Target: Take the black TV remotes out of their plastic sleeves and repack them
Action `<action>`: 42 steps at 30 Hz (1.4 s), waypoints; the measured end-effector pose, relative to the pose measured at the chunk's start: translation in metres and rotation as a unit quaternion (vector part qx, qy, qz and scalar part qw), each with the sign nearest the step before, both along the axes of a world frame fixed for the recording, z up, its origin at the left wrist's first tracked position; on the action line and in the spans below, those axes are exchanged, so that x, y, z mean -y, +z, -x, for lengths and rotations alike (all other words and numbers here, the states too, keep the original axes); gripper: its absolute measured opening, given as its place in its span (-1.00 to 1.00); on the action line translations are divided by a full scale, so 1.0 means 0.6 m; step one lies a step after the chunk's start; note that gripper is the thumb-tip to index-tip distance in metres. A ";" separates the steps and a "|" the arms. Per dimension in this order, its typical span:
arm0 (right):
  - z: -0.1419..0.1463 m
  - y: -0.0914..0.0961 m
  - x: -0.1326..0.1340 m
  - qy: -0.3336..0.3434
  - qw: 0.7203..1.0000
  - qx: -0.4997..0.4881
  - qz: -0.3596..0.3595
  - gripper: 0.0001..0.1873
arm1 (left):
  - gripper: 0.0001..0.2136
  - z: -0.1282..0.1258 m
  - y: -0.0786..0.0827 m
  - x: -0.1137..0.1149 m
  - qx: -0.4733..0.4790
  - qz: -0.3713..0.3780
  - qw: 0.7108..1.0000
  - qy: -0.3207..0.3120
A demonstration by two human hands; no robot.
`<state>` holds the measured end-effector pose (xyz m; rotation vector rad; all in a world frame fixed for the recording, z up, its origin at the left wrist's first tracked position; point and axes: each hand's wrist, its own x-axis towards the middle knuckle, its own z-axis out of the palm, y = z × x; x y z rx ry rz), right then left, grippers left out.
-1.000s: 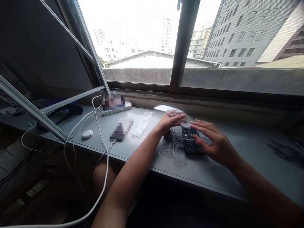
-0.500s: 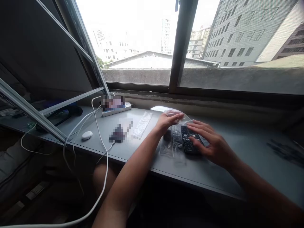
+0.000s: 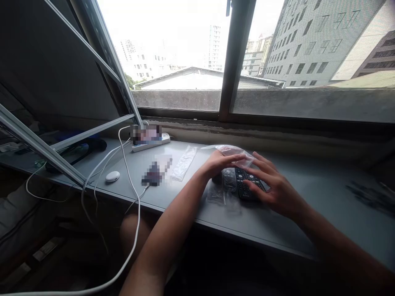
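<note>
Two black remote controls (image 3: 244, 191) lie side by side on the grey table, partly under my right hand. My left hand (image 3: 217, 163) is at their far end, its fingers closed on a clear plastic bag (image 3: 230, 151) whose film bulges up toward the window. With fingers spread, my right hand (image 3: 274, 183) rests over the right side of the remotes, its fingertips by the bag's edge. More clear plastic sleeves (image 3: 216, 194) lie left of the remotes, around a dark item that I cannot make out.
Left on the table lie a flat plastic sleeve (image 3: 185, 163), a pixelated device (image 3: 152, 177) on a cable, a round white gadget (image 3: 112, 176) and a white power strip (image 3: 151, 142). A white cable (image 3: 138, 213) hangs over the front edge. A metal frame (image 3: 69, 164) stands left.
The plastic film by my left hand has puffed up and shifted right, toward my right fingertips. My right fingers have spread wider, and both forearms stay nearly in place.
</note>
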<state>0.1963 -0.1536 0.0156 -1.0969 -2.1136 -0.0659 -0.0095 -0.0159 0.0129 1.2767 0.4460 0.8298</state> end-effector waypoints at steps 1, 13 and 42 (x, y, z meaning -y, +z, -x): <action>-0.001 0.000 0.000 0.002 1.000 -0.001 0.000 -0.44 | -0.54 -0.001 0.000 -0.001 0.003 0.010 1.000 0.006; 0.002 0.001 0.003 0.002 1.000 0.003 0.019 -0.28 | -0.70 -0.011 0.000 -0.008 0.039 0.110 0.993 -0.025; 0.010 0.018 0.013 0.010 0.997 -0.073 0.001 -0.56 | -0.48 0.009 0.015 -0.009 0.071 0.078 0.994 0.007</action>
